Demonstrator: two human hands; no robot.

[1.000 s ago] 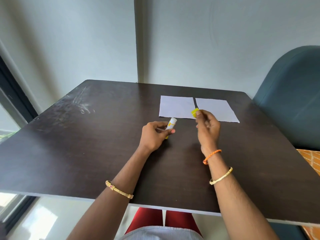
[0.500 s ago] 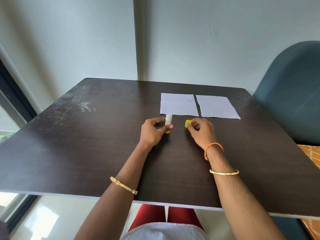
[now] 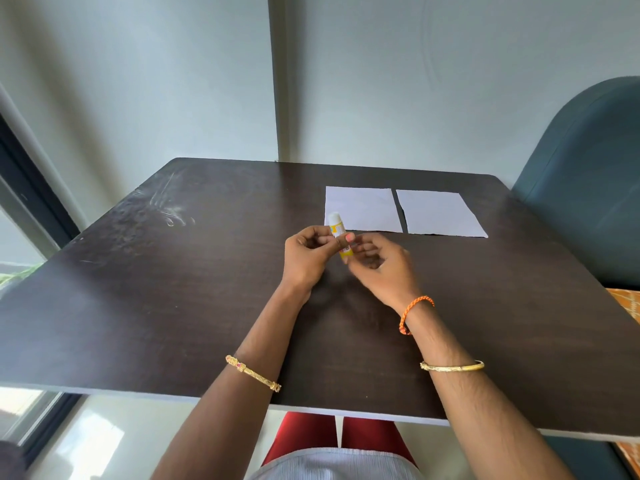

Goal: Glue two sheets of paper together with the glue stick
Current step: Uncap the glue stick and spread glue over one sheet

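My left hand (image 3: 306,258) holds the glue stick (image 3: 336,226) upright above the table, just in front of the papers. The stick is white and yellow, and its white top is uncapped. My right hand (image 3: 384,271) is beside it, with curled fingertips on the stick's yellow bottom end. The yellow cap is not visible. Two white sheets lie flat side by side at the far right of the table, the left sheet (image 3: 362,209) and the right sheet (image 3: 440,213), with a narrow gap between them.
The dark wooden table (image 3: 173,289) stands against a pale wall. A teal chair back (image 3: 588,185) rises at the table's right edge. A window frame runs along the left side. My red-clad legs show below the near edge.
My right hand, which held the yellow cap, came down toward the table and then moved left to the stick's base. The cap is out of sight. My left hand tilted the stick upright.
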